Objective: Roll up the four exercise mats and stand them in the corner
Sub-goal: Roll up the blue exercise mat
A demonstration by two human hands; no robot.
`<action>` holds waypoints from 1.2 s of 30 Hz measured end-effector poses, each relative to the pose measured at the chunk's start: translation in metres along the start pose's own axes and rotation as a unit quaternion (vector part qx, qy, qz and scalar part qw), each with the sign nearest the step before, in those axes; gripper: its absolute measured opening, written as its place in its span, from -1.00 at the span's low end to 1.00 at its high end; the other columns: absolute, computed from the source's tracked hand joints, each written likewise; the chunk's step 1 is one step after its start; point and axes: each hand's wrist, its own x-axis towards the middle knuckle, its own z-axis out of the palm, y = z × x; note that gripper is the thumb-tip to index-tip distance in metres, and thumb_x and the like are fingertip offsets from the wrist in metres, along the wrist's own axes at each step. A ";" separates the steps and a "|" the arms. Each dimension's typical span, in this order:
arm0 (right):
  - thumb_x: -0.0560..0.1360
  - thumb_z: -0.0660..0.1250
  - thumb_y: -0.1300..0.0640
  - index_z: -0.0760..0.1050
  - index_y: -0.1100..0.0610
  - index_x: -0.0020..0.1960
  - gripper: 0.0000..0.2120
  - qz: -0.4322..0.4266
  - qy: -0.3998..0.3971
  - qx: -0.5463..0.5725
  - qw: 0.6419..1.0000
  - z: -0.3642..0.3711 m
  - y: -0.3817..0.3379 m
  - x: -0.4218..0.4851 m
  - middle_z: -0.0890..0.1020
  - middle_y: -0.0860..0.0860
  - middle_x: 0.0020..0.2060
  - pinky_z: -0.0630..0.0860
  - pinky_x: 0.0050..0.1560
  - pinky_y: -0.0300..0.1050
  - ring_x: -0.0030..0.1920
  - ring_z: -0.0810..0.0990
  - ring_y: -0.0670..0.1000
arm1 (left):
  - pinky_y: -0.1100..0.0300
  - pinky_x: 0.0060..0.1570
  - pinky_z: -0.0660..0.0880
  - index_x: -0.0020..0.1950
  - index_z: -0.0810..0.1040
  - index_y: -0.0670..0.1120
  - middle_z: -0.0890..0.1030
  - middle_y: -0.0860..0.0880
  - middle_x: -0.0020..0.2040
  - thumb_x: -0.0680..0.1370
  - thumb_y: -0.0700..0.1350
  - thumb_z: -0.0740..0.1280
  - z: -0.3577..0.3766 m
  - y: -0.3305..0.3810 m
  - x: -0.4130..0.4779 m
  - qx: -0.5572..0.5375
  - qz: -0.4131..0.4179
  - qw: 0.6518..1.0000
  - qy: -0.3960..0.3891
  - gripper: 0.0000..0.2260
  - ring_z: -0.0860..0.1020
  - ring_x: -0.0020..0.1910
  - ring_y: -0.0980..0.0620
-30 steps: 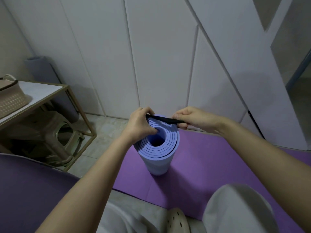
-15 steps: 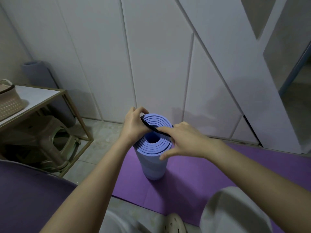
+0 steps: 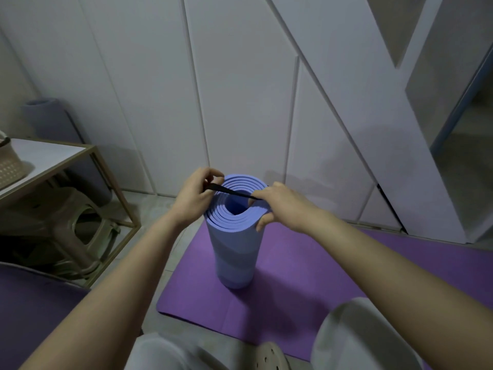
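Note:
A rolled blue mat (image 3: 234, 252) stands upright on a flat purple mat (image 3: 298, 287) spread over the floor. A thin black strap (image 3: 232, 193) stretches across the roll's top opening. My left hand (image 3: 196, 194) pinches the strap's left end at the rim. My right hand (image 3: 280, 204) holds the strap's other end, with its fingers curled over the roll's right rim. Another rolled mat, grey-blue (image 3: 50, 121), stands in the far left corner behind the table. A dark purple mat surface (image 3: 34, 311) fills the lower left.
A metal-framed side table (image 3: 66, 161) with a beige basket (image 3: 9, 166) stands at the left, with a plastic stool (image 3: 80, 231) under it. White panelled wall (image 3: 240, 89) runs behind. My knees and a perforated clog (image 3: 269, 356) show at the bottom.
My right hand has shifted from the far rim to over the roll's right side, drawing the strap across the opening. The view has tilted slightly.

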 end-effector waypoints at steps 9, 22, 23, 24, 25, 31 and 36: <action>0.29 0.57 0.08 0.54 0.00 0.11 -0.57 0.020 0.013 0.064 0.998 -0.001 0.020 0.019 0.52 0.08 -0.14 0.29 -0.31 -0.19 -0.15 0.42 0.07 | 0.45 -0.07 0.37 0.11 0.62 -0.22 0.48 0.07 0.17 0.42 -0.14 0.34 -0.022 -0.002 -0.011 -0.022 -0.028 0.988 -0.148 -0.70 0.50 -0.09 0.28; 0.35 0.51 0.25 0.34 0.11 0.02 -0.60 0.051 0.171 0.204 0.962 0.031 0.019 0.014 0.37 -0.02 -0.25 0.40 -0.24 -0.17 -0.29 0.34 -0.02 | 0.53 -0.25 0.31 0.02 0.69 -0.14 0.58 0.05 0.17 0.40 -0.23 0.49 0.005 -0.016 -0.044 0.050 0.022 0.998 0.025 -0.79 0.44 -0.36 0.13; 0.35 0.51 0.26 0.30 0.12 -0.05 -0.61 0.053 0.187 0.223 0.955 0.036 0.019 0.013 0.38 0.00 -0.24 0.40 -0.25 -0.23 -0.32 0.33 -0.06 | 0.56 -0.20 0.31 0.01 0.69 -0.15 0.57 0.06 0.21 0.41 -0.23 0.48 0.007 -0.017 -0.047 0.045 0.012 0.998 0.044 -0.81 0.49 -0.29 0.09; 0.35 0.51 0.27 0.29 0.12 -0.09 -0.61 0.057 0.202 0.236 0.949 0.040 0.019 0.012 0.40 -0.01 -0.23 0.37 -0.26 -0.33 -0.34 0.35 -0.13 | 0.59 -0.18 0.30 0.01 0.69 -0.17 0.56 0.07 0.24 0.42 -0.24 0.47 0.010 -0.017 -0.049 0.040 0.006 0.997 0.060 -0.82 0.51 -0.19 0.04; 0.34 0.52 0.28 0.28 0.13 -0.11 -0.61 0.061 0.215 0.249 0.942 0.042 0.018 0.011 0.41 -0.02 -0.23 0.36 -0.27 -0.39 -0.34 0.39 -0.17 | 0.62 -0.19 0.29 -0.01 0.69 -0.19 0.54 0.08 0.25 0.42 -0.25 0.47 0.013 -0.016 -0.050 0.037 0.000 0.997 0.069 -0.84 0.50 -0.10 0.03; 0.29 0.55 0.27 0.32 0.05 -0.18 -0.60 0.067 0.233 0.290 0.926 0.042 0.025 0.018 0.41 -0.02 -0.28 0.33 -0.34 -0.39 -0.39 0.33 -0.13 | 0.42 -0.03 0.33 -0.06 0.69 -0.15 0.48 0.01 0.02 0.42 -0.25 0.45 0.014 -0.015 -0.037 0.066 0.031 0.995 0.074 -0.88 0.47 -0.02 0.03; 0.28 0.57 0.20 0.34 0.11 -0.20 -0.62 0.052 0.216 0.277 0.935 0.041 0.023 0.023 0.39 -0.06 -0.30 0.33 -0.36 -0.39 -0.41 0.31 -0.09 | 0.21 -0.12 0.14 -0.21 0.60 -0.18 0.44 -0.05 -0.10 0.39 -0.21 0.32 0.015 -0.027 -0.036 0.236 0.143 0.953 0.127 -0.92 0.32 -0.10 -0.01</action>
